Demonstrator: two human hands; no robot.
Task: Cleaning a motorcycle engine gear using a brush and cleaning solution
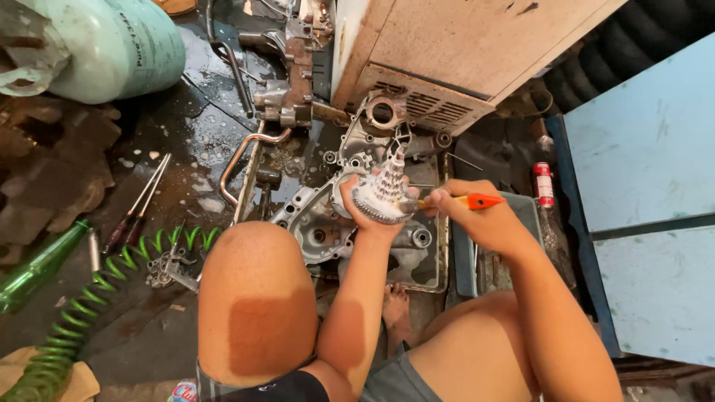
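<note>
The left hand (366, 212) is wrapped around the wide toothed base of a stepped gear cluster (385, 192), fingers curled under it and pinching it firmly, with the narrow end pointing toward 12 o'clock. The cluster is pale with suds or cleaning fluid and sits at the centre of the view, held just above a metal wash tray (441, 277).

At 3 o'clock from the cluster, the right hand (477, 216) is closed on a brush with an orange handle (477, 201); thumb and fingers are pressed together around the handle, and the brush end touches the right side of the gears.

In the tray below the hands lies a grey aluminium engine case (320, 223), with a second case half (372, 126) at 12 o'clock of it, near the corner of a dirty white cabinet (462, 52).

At 9 o'clock, on the wet dark floor (201, 126), lie 2 screwdrivers (138, 205) side by side. A green coiled air hose (97, 298) runs from 9 toward 7 o'clock, and a green glass bottle (37, 268) lies beside it. A pale green gas cylinder (112, 45) fills the 11 o'clock corner. At 3 o'clock, a small red spray can (543, 184) stands next to a light blue panel (648, 193). The person's bare knees frame the lower part of the view.
</note>
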